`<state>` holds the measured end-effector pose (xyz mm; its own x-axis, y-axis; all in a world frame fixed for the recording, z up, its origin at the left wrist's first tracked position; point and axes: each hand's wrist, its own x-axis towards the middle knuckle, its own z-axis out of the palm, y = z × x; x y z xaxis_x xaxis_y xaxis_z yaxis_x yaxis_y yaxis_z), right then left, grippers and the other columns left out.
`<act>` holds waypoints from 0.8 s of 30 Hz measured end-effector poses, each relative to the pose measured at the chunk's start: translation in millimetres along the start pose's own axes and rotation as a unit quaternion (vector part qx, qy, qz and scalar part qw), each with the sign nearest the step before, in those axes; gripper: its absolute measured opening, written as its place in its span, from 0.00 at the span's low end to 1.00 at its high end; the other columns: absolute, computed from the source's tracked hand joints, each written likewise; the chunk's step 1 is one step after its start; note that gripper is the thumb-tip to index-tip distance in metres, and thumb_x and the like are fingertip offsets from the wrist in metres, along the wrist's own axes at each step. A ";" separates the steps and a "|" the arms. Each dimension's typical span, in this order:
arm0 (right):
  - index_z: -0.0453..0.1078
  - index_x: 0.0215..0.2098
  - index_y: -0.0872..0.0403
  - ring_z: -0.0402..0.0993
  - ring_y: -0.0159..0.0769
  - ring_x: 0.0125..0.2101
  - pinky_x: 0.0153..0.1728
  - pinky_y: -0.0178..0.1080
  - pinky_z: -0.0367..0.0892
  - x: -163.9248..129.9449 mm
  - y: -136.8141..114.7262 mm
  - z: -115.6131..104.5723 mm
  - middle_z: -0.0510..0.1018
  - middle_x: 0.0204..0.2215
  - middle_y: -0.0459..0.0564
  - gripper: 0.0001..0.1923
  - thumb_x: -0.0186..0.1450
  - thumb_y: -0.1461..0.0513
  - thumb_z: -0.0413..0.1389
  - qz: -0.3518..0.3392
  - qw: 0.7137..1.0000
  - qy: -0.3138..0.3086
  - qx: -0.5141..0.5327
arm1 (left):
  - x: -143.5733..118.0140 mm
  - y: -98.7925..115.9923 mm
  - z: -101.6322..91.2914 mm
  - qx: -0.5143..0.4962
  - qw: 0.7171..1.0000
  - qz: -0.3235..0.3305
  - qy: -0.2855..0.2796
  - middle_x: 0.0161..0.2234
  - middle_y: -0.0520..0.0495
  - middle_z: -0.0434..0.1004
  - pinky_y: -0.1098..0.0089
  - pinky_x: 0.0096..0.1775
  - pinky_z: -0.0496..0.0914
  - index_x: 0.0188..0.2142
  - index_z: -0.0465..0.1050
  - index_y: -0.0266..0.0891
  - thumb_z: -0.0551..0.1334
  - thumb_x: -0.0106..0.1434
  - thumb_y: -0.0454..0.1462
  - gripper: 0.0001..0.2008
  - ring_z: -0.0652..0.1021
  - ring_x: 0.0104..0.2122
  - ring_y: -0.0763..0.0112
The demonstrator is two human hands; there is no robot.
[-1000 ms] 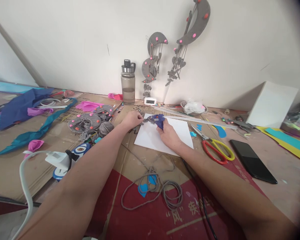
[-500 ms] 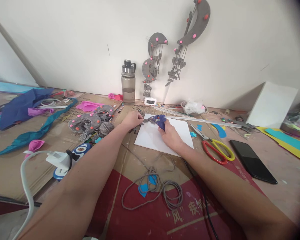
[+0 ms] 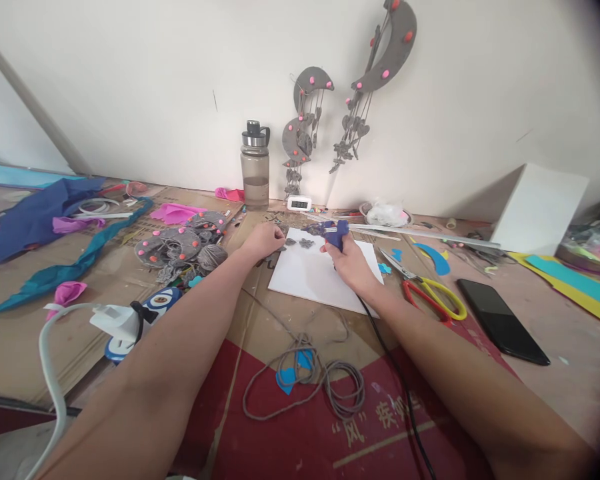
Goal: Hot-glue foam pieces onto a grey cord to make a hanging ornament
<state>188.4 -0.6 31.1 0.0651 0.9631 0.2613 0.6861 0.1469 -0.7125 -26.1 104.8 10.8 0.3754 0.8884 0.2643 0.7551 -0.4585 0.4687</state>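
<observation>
My right hand [image 3: 353, 263] is wrapped round the handle of a blue hot glue gun [image 3: 336, 235], raised a little over a white board [image 3: 315, 287]. A long clear glue stick [image 3: 425, 237] sticks out of its back, and a black cord [image 3: 395, 373] runs down toward me. At the board's left edge my left hand [image 3: 264, 241] is closed in a pinch; between its fingertips seems to be grey yarn, too small to make out surely. Small grey yarn pieces [image 3: 305, 244] lie on the board beside these fingertips. Loose grey yarn [image 3: 347, 393] is coiled in front, over blue paper cutouts [image 3: 286, 381].
Scissors [image 3: 430, 293] and a black phone [image 3: 503, 320] lie at right. A water bottle [image 3: 255, 167] and a small digital clock [image 3: 299, 203] stand by the wall. Left are grey moon shapes [image 3: 173, 247], a yarn ball [image 3: 213, 257] and a power strip [image 3: 163, 303].
My right hand has lifted the glue gun up and to the right, away from the yarn pieces, which now show on the board. The left hand has barely moved.
</observation>
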 end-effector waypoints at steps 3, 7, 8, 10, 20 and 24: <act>0.65 0.42 0.57 0.72 0.41 0.36 0.42 0.43 0.65 4.3 5.6 -10.0 0.76 0.39 0.57 0.16 0.64 0.54 0.45 0.024 0.999 0.037 -0.023 | 0.9 -2.2 1.4 -0.008 1.000 -0.001 -0.001 0.28 0.46 0.80 0.74 0.28 0.62 0.27 0.79 0.36 0.60 0.54 0.36 0.09 0.75 0.27 0.71; 0.66 0.39 0.57 0.73 0.40 0.33 0.36 0.40 0.66 7.2 13.7 -16.6 0.77 0.35 0.56 0.16 0.62 0.53 0.48 0.061 0.994 0.066 -0.068 | 1.9 -3.6 1.9 -0.008 1.000 0.001 0.003 0.28 0.46 0.80 0.73 0.28 0.63 0.27 0.79 0.36 0.59 0.54 0.36 0.09 0.76 0.28 0.70; 0.67 0.39 0.57 0.73 0.39 0.31 0.34 0.39 0.66 7.9 15.9 -17.4 0.77 0.33 0.55 0.16 0.61 0.53 0.50 0.072 0.993 0.070 -0.068 | 2.0 -3.3 1.5 -0.005 1.000 0.001 0.006 0.28 0.46 0.80 0.73 0.29 0.63 0.26 0.79 0.36 0.59 0.54 0.36 0.10 0.76 0.28 0.69; 0.67 0.39 0.57 0.72 0.35 0.27 0.28 0.36 0.65 9.7 20.1 -18.4 0.77 0.31 0.53 0.17 0.59 0.54 0.54 0.100 0.991 0.076 -0.046 | 1.9 -2.5 0.5 -0.001 1.000 0.005 0.008 0.28 0.46 0.80 0.73 0.29 0.63 0.26 0.79 0.36 0.58 0.54 0.35 0.10 0.76 0.28 0.69; 0.73 0.35 0.59 0.65 0.24 0.15 0.15 0.29 0.59 10.6 24.7 -23.2 0.80 0.29 0.52 0.15 0.60 0.56 0.53 0.185 0.976 0.088 0.076 | 1.4 -0.1 -3.8 0.012 1.000 -0.003 0.011 0.33 0.45 0.81 0.73 0.35 0.67 0.31 0.79 0.37 0.59 0.55 0.37 0.10 0.77 0.33 0.67; 0.74 0.29 0.60 0.68 0.27 0.17 0.16 0.30 0.60 12.1 26.6 -26.1 0.79 0.26 0.54 0.15 0.60 0.55 0.53 0.194 0.978 0.073 0.008 | -1.7 4.3 -7.3 0.016 1.000 -0.009 -0.002 0.34 0.46 0.82 0.73 0.35 0.67 0.30 0.79 0.38 0.59 0.54 0.38 0.10 0.78 0.34 0.67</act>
<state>226.4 9.1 32.3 0.4212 0.9051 0.0586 0.5776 -0.2179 -0.7867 -27.4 101.1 18.6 0.3634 0.8968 0.2524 0.7791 -0.4411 0.4455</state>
